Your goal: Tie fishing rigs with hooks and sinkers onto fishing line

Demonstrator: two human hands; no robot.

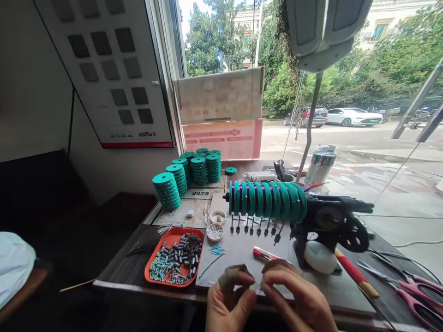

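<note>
My left hand [230,297] is at the front edge of the grey board [238,258], thumb and fingertips drawn together, with a wrapping on one finger. Close beside it, my right hand [297,293] is closed in a pinch, its fingertips facing the left ones. Whatever lies between the fingertips is too small to make out. Just behind the hands lies a red-capped tube [263,253]. Above the board, a black hand-cranked winder [328,216] carries a row of green spools [266,200], with small dark metal parts [252,230] hanging beneath them.
An orange tray [148,272] of dark weights and small fittings stands left. Near it are a bowl of white beads [215,233] and blue pieces [217,250]. Stacked green spools [166,191] stand at the back. Pink-handled scissors [411,295] and a round white block [320,257] lie right.
</note>
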